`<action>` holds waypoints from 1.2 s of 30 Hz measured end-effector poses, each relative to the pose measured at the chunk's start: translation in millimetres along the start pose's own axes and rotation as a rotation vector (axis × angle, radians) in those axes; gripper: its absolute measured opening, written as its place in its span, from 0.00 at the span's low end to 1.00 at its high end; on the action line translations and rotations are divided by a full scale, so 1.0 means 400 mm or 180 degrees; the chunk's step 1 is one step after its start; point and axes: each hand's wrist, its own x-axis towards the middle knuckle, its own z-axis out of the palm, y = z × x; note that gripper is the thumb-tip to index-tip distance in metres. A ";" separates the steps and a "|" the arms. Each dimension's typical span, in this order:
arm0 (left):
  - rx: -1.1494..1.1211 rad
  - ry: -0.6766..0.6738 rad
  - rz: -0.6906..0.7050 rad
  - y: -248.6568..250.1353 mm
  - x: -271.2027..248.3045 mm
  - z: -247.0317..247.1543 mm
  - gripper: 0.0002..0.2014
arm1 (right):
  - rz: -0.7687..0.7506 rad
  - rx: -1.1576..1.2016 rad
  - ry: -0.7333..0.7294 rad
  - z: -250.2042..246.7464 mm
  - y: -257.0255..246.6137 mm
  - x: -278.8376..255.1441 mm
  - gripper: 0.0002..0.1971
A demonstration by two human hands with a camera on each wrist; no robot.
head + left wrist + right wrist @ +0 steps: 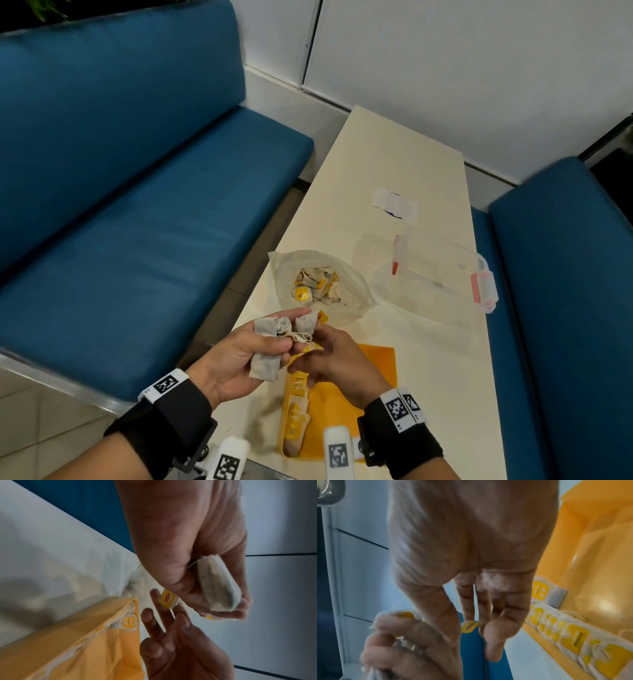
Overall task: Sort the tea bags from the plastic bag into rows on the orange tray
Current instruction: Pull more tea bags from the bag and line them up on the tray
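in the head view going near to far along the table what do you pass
orange tray with its row of tea bags → plastic bag of tea bags → clear lidded container → white packet

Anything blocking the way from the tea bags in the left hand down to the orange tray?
Only the right hand: it hovers over the orange tray, right beside the tea bags that the left hand holds, fingering a yellow tag. Nothing else visible intervenes.
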 end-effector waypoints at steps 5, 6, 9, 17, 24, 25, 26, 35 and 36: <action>-0.0076 -0.0119 0.0043 0.006 0.008 0.009 0.42 | -0.0091 0.0039 0.0085 0.015 0.009 0.004 0.08; -0.0098 -0.0119 0.0051 0.007 0.009 0.007 0.42 | -0.0101 0.0006 0.0159 0.013 0.009 0.003 0.07; -0.0162 -0.0074 0.0104 0.010 0.012 -0.002 0.44 | -0.0091 -0.0137 0.0375 -0.003 0.008 -0.003 0.04; -0.0304 -0.0060 0.0076 -0.001 0.018 -0.007 0.43 | 0.0029 -0.0633 0.0359 -0.061 -0.032 -0.030 0.16; -0.0215 -0.0079 -0.0160 -0.017 0.025 0.006 0.42 | -0.0202 0.0149 0.0231 -0.084 -0.088 -0.033 0.15; -0.0228 -0.0046 -0.0170 -0.018 0.025 0.007 0.42 | -0.0183 0.0140 0.0146 -0.083 -0.088 -0.031 0.15; -0.0240 -0.0005 -0.0176 -0.020 0.026 0.007 0.42 | -0.0165 0.0136 0.0113 -0.081 -0.087 -0.029 0.14; 0.0056 0.0103 -0.0116 -0.019 0.017 0.014 0.38 | -0.0331 -0.0050 0.0613 -0.059 -0.068 -0.004 0.07; 0.0111 0.0101 -0.0111 -0.018 0.016 0.015 0.37 | -0.0330 -0.0105 0.0682 -0.057 -0.067 -0.001 0.07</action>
